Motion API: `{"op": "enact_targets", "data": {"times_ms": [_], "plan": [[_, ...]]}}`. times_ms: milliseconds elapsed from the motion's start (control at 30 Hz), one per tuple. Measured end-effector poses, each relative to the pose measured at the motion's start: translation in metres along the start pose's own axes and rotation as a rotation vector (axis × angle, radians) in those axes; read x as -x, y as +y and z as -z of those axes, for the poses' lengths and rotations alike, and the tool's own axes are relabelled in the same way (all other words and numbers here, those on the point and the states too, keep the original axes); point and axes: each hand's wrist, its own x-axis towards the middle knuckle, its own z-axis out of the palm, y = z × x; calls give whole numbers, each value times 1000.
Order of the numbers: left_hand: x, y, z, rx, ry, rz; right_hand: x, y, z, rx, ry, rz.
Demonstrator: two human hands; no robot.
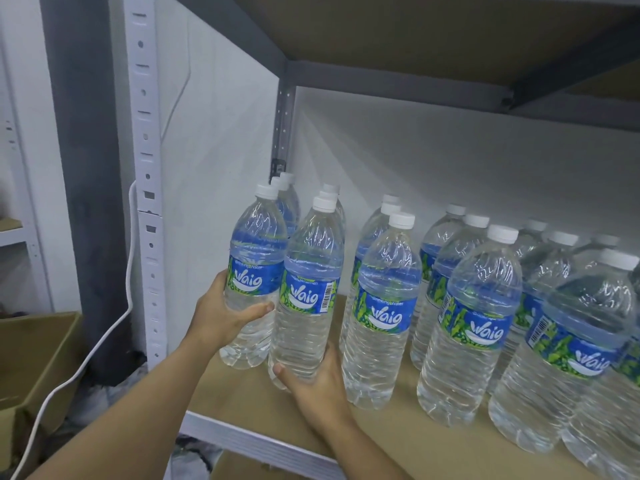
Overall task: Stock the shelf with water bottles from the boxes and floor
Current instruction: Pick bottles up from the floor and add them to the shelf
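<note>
Hands each grip one bottle: left hand on outer bottle, right hand on inner bottle, both at shelf left end. Rightward along shelf, stocked rows in place; left front judged unfilled.

We log, under the fingers of the left hand: clear glossy plastic bottle with blue film label, wall ribbed, label shiny; white plastic cap, matt. Under the right hand fingers: twin clear plastic bottle, same gloss. Below the fingertips we note a brown matt fibreboard shelf, smooth. Left of the fingers: white painted metal upright, satin; brown matt cardboard box.
</note>
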Motion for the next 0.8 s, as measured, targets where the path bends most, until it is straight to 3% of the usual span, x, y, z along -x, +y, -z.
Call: {"op": "enact_targets", "data": {"times_ms": [800], "plan": [[4, 12, 8, -57, -213, 161, 4, -4, 4, 27, -35, 16]]}}
